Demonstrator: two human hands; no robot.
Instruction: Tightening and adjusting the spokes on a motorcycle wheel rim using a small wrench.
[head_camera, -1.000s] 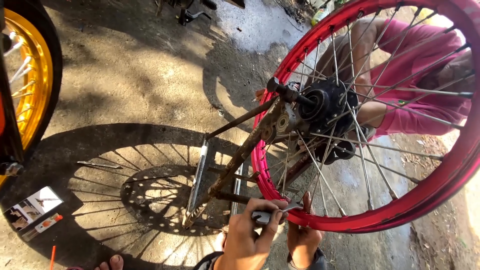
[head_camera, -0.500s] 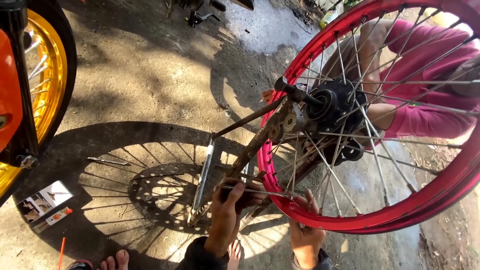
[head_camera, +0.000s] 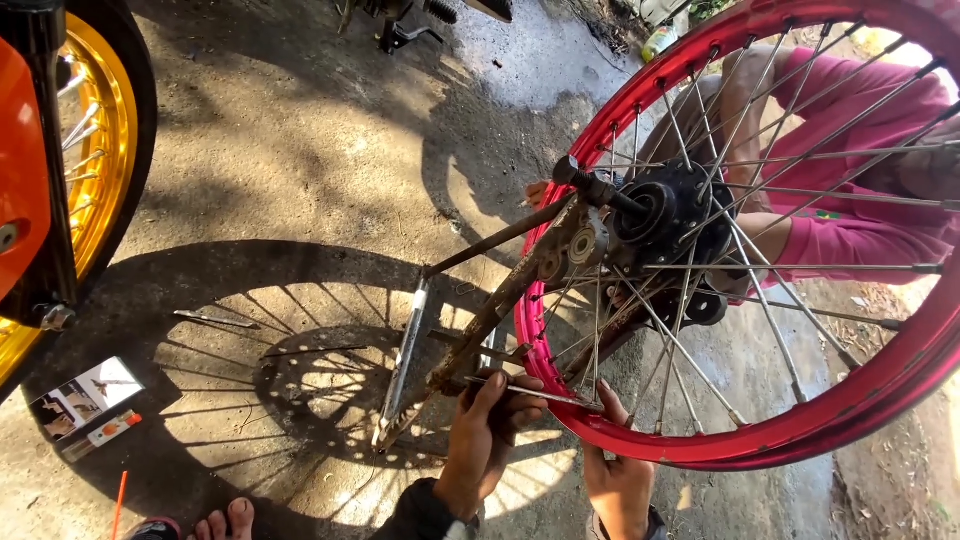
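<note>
Where the red rim (head_camera: 700, 440) dips lowest, left hand (head_camera: 490, 425) closed around a loose spoke (head_camera: 530, 392), right hand (head_camera: 615, 470) open beneath.

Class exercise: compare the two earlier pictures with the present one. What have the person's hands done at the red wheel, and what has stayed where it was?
The left hand, first held close to the right at the bottom of the red rim, moved left and up and now grips a thin metal rod by the rusty stand. The right hand stayed under the rim. Wheel, stand and the small box on the ground kept their places.
</note>
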